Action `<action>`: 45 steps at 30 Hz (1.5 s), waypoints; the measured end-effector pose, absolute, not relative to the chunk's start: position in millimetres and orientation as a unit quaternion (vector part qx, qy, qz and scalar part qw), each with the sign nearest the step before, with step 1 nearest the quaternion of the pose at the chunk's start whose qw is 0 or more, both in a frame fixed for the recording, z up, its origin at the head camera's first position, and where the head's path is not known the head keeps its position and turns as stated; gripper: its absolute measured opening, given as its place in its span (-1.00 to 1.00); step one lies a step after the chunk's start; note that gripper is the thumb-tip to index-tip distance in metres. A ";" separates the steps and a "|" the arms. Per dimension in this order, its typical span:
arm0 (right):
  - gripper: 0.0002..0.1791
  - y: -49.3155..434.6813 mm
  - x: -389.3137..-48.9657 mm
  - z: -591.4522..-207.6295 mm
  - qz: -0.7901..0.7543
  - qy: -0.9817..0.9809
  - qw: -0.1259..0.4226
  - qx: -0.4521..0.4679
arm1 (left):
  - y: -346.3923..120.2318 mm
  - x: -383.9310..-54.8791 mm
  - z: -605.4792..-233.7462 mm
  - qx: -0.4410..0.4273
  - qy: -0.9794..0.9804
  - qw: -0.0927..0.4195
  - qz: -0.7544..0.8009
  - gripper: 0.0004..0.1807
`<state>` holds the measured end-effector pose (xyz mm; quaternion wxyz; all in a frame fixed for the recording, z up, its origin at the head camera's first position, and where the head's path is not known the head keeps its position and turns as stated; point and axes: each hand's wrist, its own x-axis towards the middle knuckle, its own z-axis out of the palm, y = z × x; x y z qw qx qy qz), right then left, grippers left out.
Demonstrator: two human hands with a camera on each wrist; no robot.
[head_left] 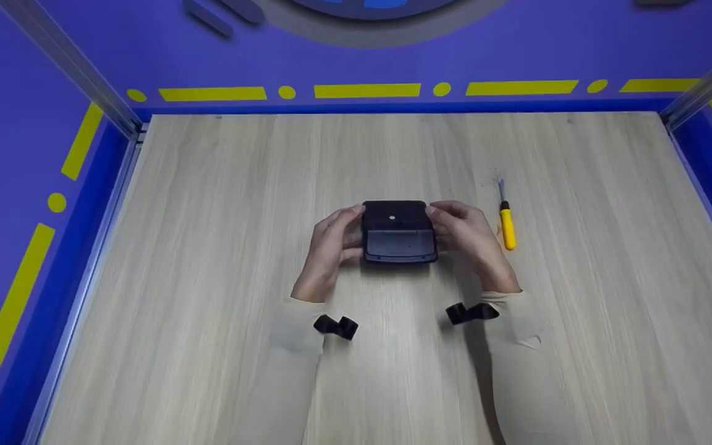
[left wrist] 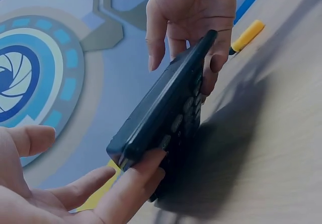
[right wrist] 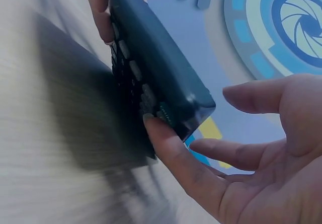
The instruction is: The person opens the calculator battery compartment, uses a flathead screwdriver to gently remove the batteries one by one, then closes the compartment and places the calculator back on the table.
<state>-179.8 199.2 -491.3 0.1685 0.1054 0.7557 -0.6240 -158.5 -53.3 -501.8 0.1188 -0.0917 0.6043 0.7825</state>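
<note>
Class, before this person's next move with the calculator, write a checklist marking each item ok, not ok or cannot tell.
1. Both hands supporting the calculator: ok; left hand and right hand hold opposite sides.
2. Back facing up: ok; its keys face the table.
3. Calculator lying flat on the table: not ok; fingers are under its key side.
4. Yellow-handled screwdriver in hand: not ok; it lies beyond the right hand.
5. Any screws in the back: cannot tell; detail too small.

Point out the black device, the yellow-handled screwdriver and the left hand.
Black device [head_left: 400, 238]: head view, middle of its upward face.
Yellow-handled screwdriver [head_left: 507, 221]: head view, on the handle.
Left hand [head_left: 329, 243]: head view, middle of the hand.
</note>
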 end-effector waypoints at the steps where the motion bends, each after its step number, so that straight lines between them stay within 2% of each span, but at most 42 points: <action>1: -0.37 199.5 -179.8 -491.7 -0.622 0.757 0.173 0.105 | -53.2 -158.6 -502.6 -0.092 0.603 0.121 0.783 -0.46; 8: -0.37 201.2 -180.8 -495.7 -0.607 0.764 0.197 0.096 | -51.5 -160.0 -506.3 -0.103 0.600 0.133 0.782 -0.51; 19: -0.33 203.3 -182.3 -502.5 -0.602 0.772 0.191 0.070 | -50.6 -161.1 -512.7 -0.126 0.605 0.132 0.775 -0.53; 27: -0.28 203.9 -182.1 -504.0 -0.595 0.777 0.196 0.067 | -50.7 -160.9 -516.2 -0.120 0.623 0.132 0.761 -0.48; 45: -0.28 201.9 -183.8 -504.5 -0.585 0.780 0.207 0.074 | -45.9 -161.1 -519.9 -0.109 0.695 0.130 0.699 -0.44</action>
